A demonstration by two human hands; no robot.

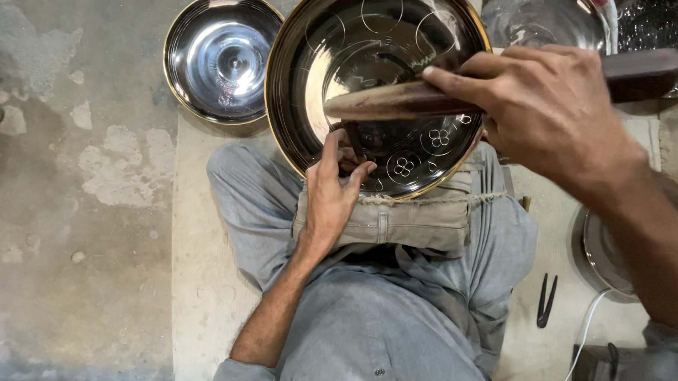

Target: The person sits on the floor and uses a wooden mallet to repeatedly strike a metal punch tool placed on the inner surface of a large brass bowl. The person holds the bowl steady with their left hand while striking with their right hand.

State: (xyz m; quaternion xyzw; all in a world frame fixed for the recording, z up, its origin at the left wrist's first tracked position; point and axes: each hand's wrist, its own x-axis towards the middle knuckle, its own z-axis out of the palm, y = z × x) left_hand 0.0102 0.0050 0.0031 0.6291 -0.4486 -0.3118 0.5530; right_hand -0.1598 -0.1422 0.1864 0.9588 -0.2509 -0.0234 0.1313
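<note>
The left hand (331,194) pinches a small punch (353,142) at 6 o'clock inside the engraved bowl (313,69), resting on the lap cushion (398,219); right hand (541,107) fingers grip the wooden mallet (402,101). An off-centre blow could skid the punch, scarring the pattern

A worn, patchy grey concrete floor (68,203) lies beside a pale mat (200,283), evenly lit.

A large round polished metal bowl with engraved circles and flower motifs (359,56) rested tilted on a grey cloth cushion (405,219). A dark wooden mallet (402,101) lay across the bowl's interior, above that cushion.
</note>
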